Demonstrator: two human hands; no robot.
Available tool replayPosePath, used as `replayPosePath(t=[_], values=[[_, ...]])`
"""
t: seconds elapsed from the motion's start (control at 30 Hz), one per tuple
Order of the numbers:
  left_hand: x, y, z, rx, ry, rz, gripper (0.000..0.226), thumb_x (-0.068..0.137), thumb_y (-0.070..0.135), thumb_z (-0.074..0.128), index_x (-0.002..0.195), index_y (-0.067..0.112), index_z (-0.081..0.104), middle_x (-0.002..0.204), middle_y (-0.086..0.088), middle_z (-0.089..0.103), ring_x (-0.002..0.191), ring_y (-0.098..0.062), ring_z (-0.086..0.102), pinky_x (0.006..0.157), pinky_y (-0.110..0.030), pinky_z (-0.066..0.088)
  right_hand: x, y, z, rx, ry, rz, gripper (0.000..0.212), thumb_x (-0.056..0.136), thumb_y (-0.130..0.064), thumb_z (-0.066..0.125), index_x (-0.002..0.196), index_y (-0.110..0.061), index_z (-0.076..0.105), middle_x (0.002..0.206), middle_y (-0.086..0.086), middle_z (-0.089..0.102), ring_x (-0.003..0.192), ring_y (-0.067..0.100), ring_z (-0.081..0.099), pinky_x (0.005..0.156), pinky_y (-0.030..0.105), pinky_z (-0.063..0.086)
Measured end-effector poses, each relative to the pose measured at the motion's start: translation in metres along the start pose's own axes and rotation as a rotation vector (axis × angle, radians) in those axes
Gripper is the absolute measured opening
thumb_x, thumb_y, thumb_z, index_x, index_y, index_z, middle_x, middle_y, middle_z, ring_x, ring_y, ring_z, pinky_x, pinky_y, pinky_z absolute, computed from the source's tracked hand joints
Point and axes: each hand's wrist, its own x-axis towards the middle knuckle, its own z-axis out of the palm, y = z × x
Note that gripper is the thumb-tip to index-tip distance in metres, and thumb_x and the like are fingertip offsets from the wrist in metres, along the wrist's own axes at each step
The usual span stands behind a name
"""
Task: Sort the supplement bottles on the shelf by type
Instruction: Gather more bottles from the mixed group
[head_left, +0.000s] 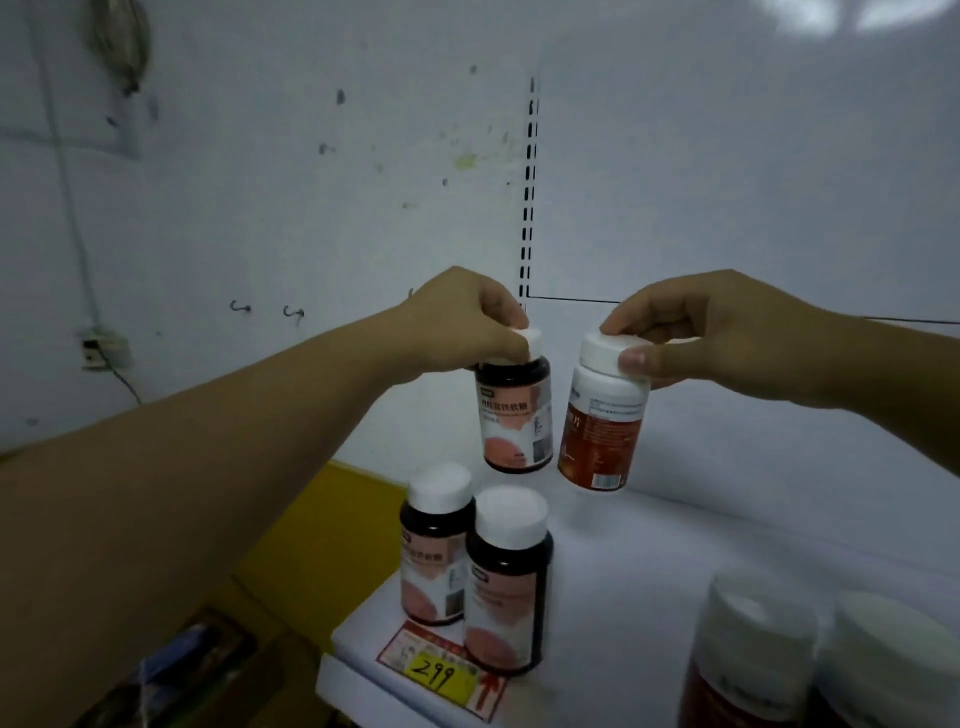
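Head view: two bare arms reach over a white shelf (649, 561), smooth and matte, backed by a pale panel with a slotted upright strip (529, 197). Left hand (467, 322) holds a dark bottle (514, 415) in the air by its white cap, fingers (501, 306) curled down over the cap rim; bottle is a dark glossy cylinder, hanging about upright, with a pink-and-white label. Right hand (727, 332) holds a white bottle (605, 415) the same way, fingers closed around its white ribbed-looking cap, thumb pressed on the near side; body is opaque white plastic with a rust-orange label and a barcode near the base, tilted slightly so the bottom swings left. The two held bottles hang just beside each other, apart, both clear of the shelf. Below them, near the shelf's left front edge, two more dark bottles (504, 582) stand upright and touching, white round caps, same pink labels. At the front lip sits a price tag (441, 670), yellow patch with handwritten figures. Bottom right, two white-capped bottles (810, 654) stand close to the camera, blurred, reddish labels. Left of the shelf, a yellow flat surface (322, 535).
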Motion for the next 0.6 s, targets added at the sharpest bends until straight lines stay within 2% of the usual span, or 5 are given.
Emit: replayPosePath(t=[0.1,0.3,0.4,0.5,0.6], values=[[0.010,-0.026,0.006,0.024,-0.096,-0.005,0.022,0.066,0.019,0.074,0.085,0.024,0.066,0.092,0.006,0.065,0.079,-0.009,0.063,0.062,-0.023,0.056,0.007,0.006,0.010,-0.002,-0.022,0.036,0.021,0.074,-0.014,0.070,0.094,-0.021,0.068,0.089,-0.009,0.073,0.081,0.008,0.069,0.061,0.014,0.052],[0.012,-0.060,0.022,0.091,-0.374,-0.100,0.032,0.067,0.016,0.073,0.097,0.024,0.066,0.102,-0.001,0.060,0.084,-0.017,0.063,0.060,-0.023,0.058,-0.002,0.013,0.018,0.051,-0.037,0.109,0.025,0.072,-0.013,0.069,0.096,-0.019,0.067,0.090,-0.006,0.074,0.083,0.011,0.069,0.062,0.016,0.052],[0.012,-0.068,0.028,0.157,-0.493,-0.126,0.031,0.065,0.015,0.074,0.094,0.026,0.068,0.102,-0.002,0.058,0.087,-0.020,0.063,0.067,-0.029,0.060,-0.009,0.012,0.017,0.061,-0.038,0.133,0.027,0.071,-0.013,0.069,0.098,-0.017,0.067,0.089,-0.004,0.074,0.082,0.011,0.069,0.062,0.017,0.052],[0.011,-0.069,0.027,0.219,-0.597,-0.137,0.030,0.064,0.018,0.077,0.090,0.030,0.067,0.104,-0.001,0.057,0.088,-0.019,0.063,0.063,-0.026,0.057,-0.016,0.013,0.014,0.061,-0.047,0.159,0.026,0.076,-0.007,0.067,0.102,-0.015,0.066,0.088,-0.004,0.072,0.082,0.011,0.068,0.063,0.017,0.052],[0.009,-0.065,0.024,0.288,-0.643,-0.149,0.033,0.068,0.028,0.077,0.098,0.031,0.065,0.112,0.000,0.058,0.097,-0.017,0.061,0.077,-0.031,0.056,-0.024,0.015,0.008,0.087,-0.063,0.187,0.028,0.077,-0.004,0.066,0.103,-0.014,0.065,0.090,-0.004,0.071,0.084,0.012,0.068,0.064,0.018,0.052]])
